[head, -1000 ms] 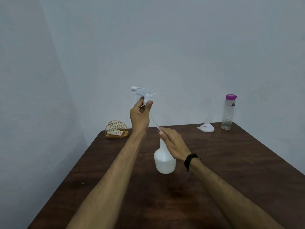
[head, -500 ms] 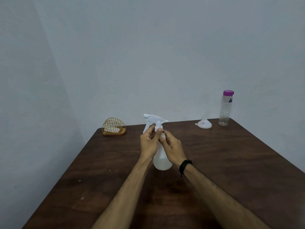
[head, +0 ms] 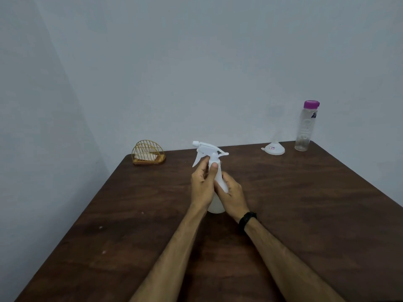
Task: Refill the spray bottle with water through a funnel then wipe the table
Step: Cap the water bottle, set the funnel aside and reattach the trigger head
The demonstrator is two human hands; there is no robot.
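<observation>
A white spray bottle point(head: 216, 205) stands upright in the middle of the dark wooden table point(head: 305, 214). Its white trigger head point(head: 207, 150) sits on the neck, nozzle pointing left. My left hand point(head: 201, 186) grips the collar just below the trigger head, thumb up against it. My right hand point(head: 232, 194) wraps the bottle's body from the right. A white funnel point(head: 273, 149) lies mouth down at the back right. Beside it stands a clear water bottle point(head: 305, 127) with a purple cap.
A gold wire holder point(head: 148, 152) with a light cloth inside stands at the table's back left corner. Grey walls close in behind and to the left. A black band is on my right wrist.
One second ago my left hand held the trigger head high above the bottle with its tube hanging out. The head has since come down onto the neck, and both hands now close around the bottle.
</observation>
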